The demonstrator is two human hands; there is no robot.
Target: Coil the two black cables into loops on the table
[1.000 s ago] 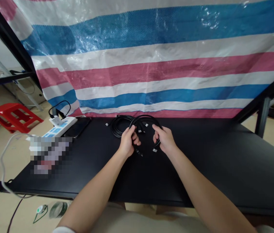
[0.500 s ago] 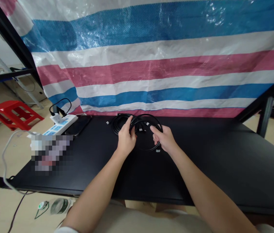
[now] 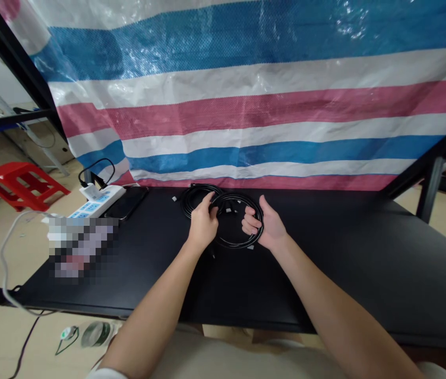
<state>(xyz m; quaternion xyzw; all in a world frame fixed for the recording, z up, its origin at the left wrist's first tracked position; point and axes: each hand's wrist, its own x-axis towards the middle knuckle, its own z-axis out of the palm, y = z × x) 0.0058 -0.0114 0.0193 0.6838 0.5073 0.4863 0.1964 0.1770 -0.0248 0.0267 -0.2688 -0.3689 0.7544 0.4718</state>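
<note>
Cable [image 3: 235, 246], glossy black, coiled round, is grasped by fingers [image 3: 251, 225] of the left hand [image 3: 203, 224] and right hand [image 3: 272, 225].

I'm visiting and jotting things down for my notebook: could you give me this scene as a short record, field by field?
Left hand: left hand grips one side of a coiled black cable
Right hand: right hand curls its fingers around the opposite side
Behind the left hand: another black cable coil
Table's left end: white power strip beside a smartphone
Backdrop: striped plastic sheet
Unclear: a pixelated patch near the power strip
</note>
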